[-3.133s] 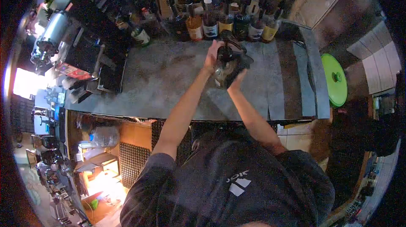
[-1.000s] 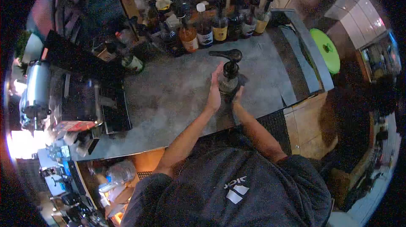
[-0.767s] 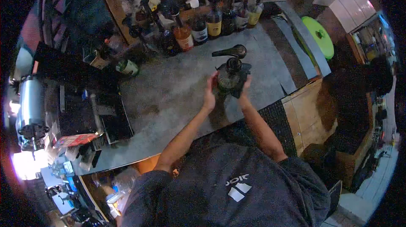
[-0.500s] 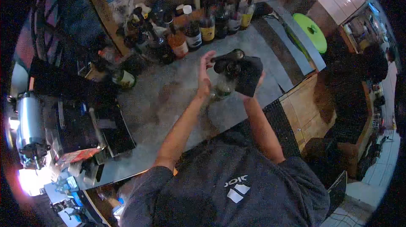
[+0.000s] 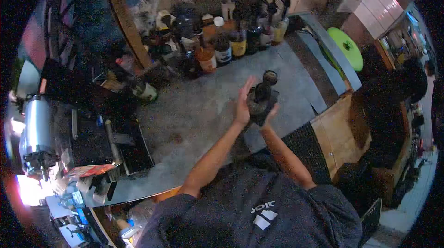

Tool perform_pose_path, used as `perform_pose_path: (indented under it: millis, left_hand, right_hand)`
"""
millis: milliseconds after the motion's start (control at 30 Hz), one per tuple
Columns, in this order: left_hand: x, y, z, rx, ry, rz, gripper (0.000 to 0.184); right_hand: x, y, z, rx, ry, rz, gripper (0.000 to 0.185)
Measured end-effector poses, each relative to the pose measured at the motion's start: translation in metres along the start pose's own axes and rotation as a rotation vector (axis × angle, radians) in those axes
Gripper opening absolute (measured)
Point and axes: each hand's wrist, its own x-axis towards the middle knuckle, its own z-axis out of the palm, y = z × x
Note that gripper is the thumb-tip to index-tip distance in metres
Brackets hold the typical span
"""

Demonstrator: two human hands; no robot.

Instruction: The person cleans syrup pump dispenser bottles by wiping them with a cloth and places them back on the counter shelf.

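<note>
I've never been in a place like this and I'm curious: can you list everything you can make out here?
Pump-topped bottle: one, clear and black, between the grips
Row of bottles: about seven, mixed colours, counter's far edge
Separate bottle: one, green with pale label, left of the row
Counter: one, grey, in front of the person
Machine: one, mostly black, counter's left end
Cylinder: one, silver, far left
Lid-like disc: one, green, beyond the counter's right end
Small clutter: uncountable, mixed, around the edges
Shirt: one, dark with white print, on the person
Left grip: one, bare, bottle's left side
Right grip: one, bare, bottle's right side
</note>
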Motion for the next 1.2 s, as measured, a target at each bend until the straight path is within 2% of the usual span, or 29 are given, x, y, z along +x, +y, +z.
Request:
perform_pose_path:
  millis: [33, 100, 167, 233, 300, 367, 400, 433, 500, 533, 633, 700, 733, 833, 900, 933, 967, 1000, 1033, 1067, 1100, 1133, 1200]
  left_hand:
    - [0.002, 0.007, 0.005, 0.082, -0.023, 0.061, 0.064]
    - [0.001, -0.002, 0.001, -0.02, -0.024, 0.048, 0.064]
    - [-0.004, -0.007, 0.003, 0.105, -0.005, 0.115, 0.064]
    - [-0.007, 0.001, 0.007, 0.087, 0.029, 0.069, 0.063]
    - [-0.011, 0.008, 0.004, 0.076, 0.062, 0.028, 0.062]
    - [-0.016, 0.01, 0.005, 0.328, 0.076, 0.001, 0.061]
    - [-0.021, 0.003, 0.001, 0.326, 0.066, 0.004, 0.061]
    - [-0.027, -0.006, -0.005, 0.351, 0.072, 0.012, 0.061]
    - [-0.03, -0.01, -0.007, 0.38, 0.061, 0.008, 0.061]
    - [-0.033, -0.002, -0.006, 0.407, 0.032, 0.018, 0.064]
    - [-0.012, 0.019, 0.002, 0.479, -0.056, 0.051, 0.071]
    - [0.012, 0.032, 0.003, 0.514, -0.077, 0.072, 0.075]
    - [0.016, 0.04, 0.001, 0.531, -0.077, 0.084, 0.078]
    - [0.023, 0.054, 0.014, 0.596, -0.068, 0.145, 0.085]
    - [0.025, 0.05, 0.01, 0.626, -0.064, 0.167, 0.088]
    - [0.023, 0.027, 0.002, 0.426, -0.07, 0.156, 0.082]
    - [0.023, 0.015, -0.002, 0.223, -0.077, 0.145, 0.075]
    - [0.022, 0.017, -0.001, 0.221, -0.074, 0.147, 0.075]
    - [0.019, 0.023, 0.003, 0.288, -0.05, 0.097, 0.072]
    - [0.016, 0.031, 0.008, 0.352, -0.022, 0.046, 0.068]
    - [0.016, 0.04, 0.013, 0.415, 0.003, -0.001, 0.064]
    - [0.015, 0.046, 0.016, 0.482, 0.026, -0.053, 0.061]
    - [0.013, 0.048, 0.015, 0.555, 0.043, -0.113, 0.058]
  right_hand:
    - [-0.007, -0.01, 0.023, 0.027, 0.035, 0.003, 0.063]
    - [-0.021, -0.028, 0.049, 0.075, 0.127, -0.006, 0.077]
    - [-0.025, -0.033, 0.052, 0.096, 0.079, -0.017, 0.078]
    - [-0.021, -0.027, 0.036, 0.108, 0.027, -0.01, 0.079]
    - [0.002, 0.006, -0.016, 0.039, 0.001, -0.094, 0.057]
    - [0.009, 0.022, -0.043, -0.033, 0.016, -0.082, 0.055]
    - [0.012, 0.022, -0.047, -0.103, 0.031, -0.079, 0.053]
    - [0.012, 0.013, -0.037, -0.097, 0.028, -0.094, 0.053]
    - [-0.001, -0.006, -0.019, -0.328, -0.03, -0.012, 0.073]
    - [-0.001, -0.017, -0.008, -0.317, -0.018, -0.026, 0.073]
    - [0.02, -0.05, 0.023, -0.134, -0.056, 0.063, 0.067]
    - [0.023, -0.064, 0.034, 0.148, -0.192, 0.132, 0.062]
    - [0.014, -0.073, 0.048, 0.138, -0.188, 0.138, 0.062]
    - [0.0, -0.079, 0.089, 0.222, -0.104, 0.129, 0.06]
    - [-0.013, -0.069, 0.092, -0.025, 0.099, -0.025, 0.048]
    - [-0.013, -0.063, 0.079, -0.026, 0.095, -0.023, 0.048]
    - [-0.004, -0.05, 0.05, 0.157, 0.049, 0.035, 0.05]
    - [0.005, -0.032, 0.017, 0.337, 0.004, 0.093, 0.055]
    - [0.003, -0.007, -0.033, 0.328, 0.003, 0.094, 0.055]
    - [0.015, 0.011, -0.079, -0.038, 0.1, -0.18, 0.046]
    - [0.04, 0.056, -0.093, -0.405, 0.186, -0.457, 0.038]
    - [0.056, 0.074, -0.12, -0.411, 0.183, -0.457, 0.038]
    - [0.072, 0.1, -0.152, -0.664, 0.416, -0.382, 0.039]
